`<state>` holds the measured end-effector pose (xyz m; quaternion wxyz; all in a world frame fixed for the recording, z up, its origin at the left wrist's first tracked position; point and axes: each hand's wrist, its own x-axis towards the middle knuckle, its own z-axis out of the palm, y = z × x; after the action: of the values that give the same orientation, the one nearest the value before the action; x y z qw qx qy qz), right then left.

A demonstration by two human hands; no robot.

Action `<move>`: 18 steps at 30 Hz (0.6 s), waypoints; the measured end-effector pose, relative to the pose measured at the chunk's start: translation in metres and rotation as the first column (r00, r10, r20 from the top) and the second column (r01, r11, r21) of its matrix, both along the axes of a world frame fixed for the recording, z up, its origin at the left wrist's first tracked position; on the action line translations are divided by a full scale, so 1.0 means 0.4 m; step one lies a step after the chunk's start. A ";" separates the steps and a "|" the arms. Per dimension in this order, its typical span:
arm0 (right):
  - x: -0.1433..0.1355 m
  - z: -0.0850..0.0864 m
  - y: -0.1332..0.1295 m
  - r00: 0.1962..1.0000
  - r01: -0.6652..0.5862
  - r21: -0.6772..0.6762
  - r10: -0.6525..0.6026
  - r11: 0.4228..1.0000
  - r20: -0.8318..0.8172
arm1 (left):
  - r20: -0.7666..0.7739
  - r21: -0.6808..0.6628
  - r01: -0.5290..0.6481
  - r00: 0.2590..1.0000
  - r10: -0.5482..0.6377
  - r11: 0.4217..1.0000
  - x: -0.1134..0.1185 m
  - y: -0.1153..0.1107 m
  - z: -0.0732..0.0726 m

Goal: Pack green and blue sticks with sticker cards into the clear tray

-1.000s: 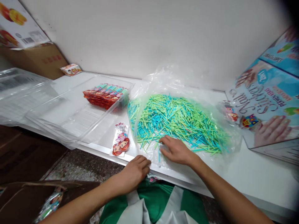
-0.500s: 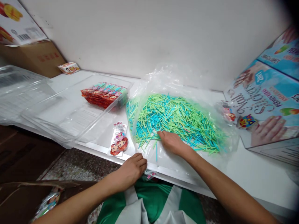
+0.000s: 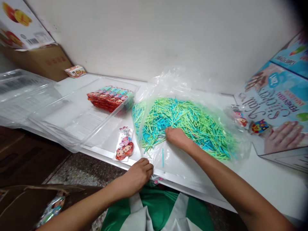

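A heap of thin green and blue candy-like sticks [image 3: 183,112] lies on a clear plastic bag [image 3: 178,80] spread over the table. My right hand [image 3: 178,138] is at the near side of the heap, its fingers pinched together; its fingertips hide what is between them. At the table's front edge my left hand [image 3: 141,173] is closed on a small printed packet [image 3: 157,180], most of which is hidden below the hand. One blue stick [image 3: 163,158] lies apart between the hands. Left of the heap lies a flat packet with red-haired cartoon figures [image 3: 124,147].
A clear plastic tray [image 3: 79,134] holds stacked red packets [image 3: 108,99]. More clear trays [image 3: 21,99] are at the far left, before a brown carton [image 3: 40,61]. A blue printed box [image 3: 276,106] stands at right, and an open carton [image 3: 21,205] is below left.
My right hand has shifted slightly inward along the heap's near edge, and sticks near its fingers have moved. My left hand stays at the table edge. The view has shifted a little.
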<state>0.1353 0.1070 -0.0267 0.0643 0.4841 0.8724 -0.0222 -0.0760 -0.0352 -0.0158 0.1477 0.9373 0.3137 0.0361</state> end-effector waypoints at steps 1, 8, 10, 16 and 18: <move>0.012 0.008 0.002 0.999 0.025 0.013 -0.025 1.000 -0.021 | -0.001 -0.004 0.003 1.000 -0.003 1.000 0.000 0.001 -0.002; 0.074 0.060 0.022 0.956 0.154 0.076 -0.129 0.985 -0.265 | -0.004 -0.021 0.005 1.000 -0.005 1.000 -0.001 0.006 -0.011; 0.080 0.066 0.019 0.937 0.176 0.098 -0.136 0.979 -0.322 | -0.006 -0.023 0.007 1.000 -0.008 1.000 0.000 0.006 -0.011; 0.064 0.048 -0.075 0.595 0.165 -0.146 -0.216 0.976 -0.774 | -0.003 -0.016 0.002 1.000 -0.002 1.000 -0.001 0.003 -0.015; 0.054 0.020 -0.125 0.501 0.159 -0.196 -0.250 0.968 -0.828 | -0.004 -0.014 -0.001 1.000 0.000 1.000 -0.001 0.002 -0.017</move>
<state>0.1569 0.0570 -0.0186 -0.3475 0.5082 0.7276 -0.3026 -0.0764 -0.0342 -0.0228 0.1539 0.9362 0.3145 0.0321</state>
